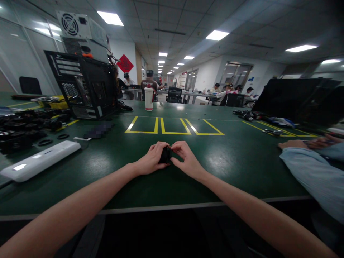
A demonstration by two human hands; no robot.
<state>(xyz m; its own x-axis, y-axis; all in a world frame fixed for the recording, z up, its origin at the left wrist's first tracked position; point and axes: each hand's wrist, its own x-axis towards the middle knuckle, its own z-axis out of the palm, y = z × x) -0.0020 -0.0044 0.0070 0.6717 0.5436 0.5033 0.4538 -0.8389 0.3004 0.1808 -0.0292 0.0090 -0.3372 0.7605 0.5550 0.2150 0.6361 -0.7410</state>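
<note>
One black object [164, 156], clasped by the left hand [152, 157] (keep it steady!); right hand [187, 160] alongside, grip unclear.

Green table [161, 191] with yellow tape [176, 133], computer case [92, 91], white cup [148, 99], perhaps black fans [29, 123].

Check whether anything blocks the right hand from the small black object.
Nothing visible does. The right hand has its fingertips at or against the near side of the small black object; the left hand holds it from the opposite side.
</note>
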